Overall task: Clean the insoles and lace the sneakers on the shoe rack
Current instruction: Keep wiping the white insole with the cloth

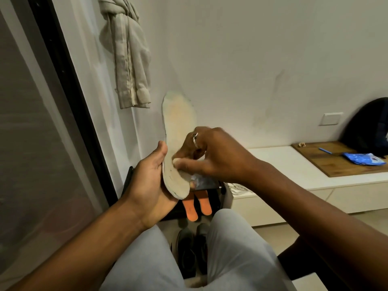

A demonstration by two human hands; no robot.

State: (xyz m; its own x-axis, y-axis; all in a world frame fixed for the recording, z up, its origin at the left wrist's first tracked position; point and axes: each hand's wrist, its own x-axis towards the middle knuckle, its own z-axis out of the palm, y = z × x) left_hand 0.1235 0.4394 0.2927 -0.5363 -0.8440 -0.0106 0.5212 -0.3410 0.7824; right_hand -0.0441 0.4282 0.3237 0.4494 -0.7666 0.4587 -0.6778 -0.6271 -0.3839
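Above my light grey trousers (241, 248), left hand (151, 179) grips the pale foam insole (178, 122), right hand (210, 152) pinches a small white wipe (177, 162) on it: cleaning step, I judge, next rubbing toward the toe.

Low white bench (279, 164) with wooden board (331, 166); on the board, blue packet (364, 159), blue pen (324, 150), dark backpack (367, 124).

Both bare forearms reach forward. The left hand (151, 181) grips the pale, worn foam insole (178, 122) upright; the right hand (210, 152), ringed, pinches a small whitish wad (177, 163) against it.
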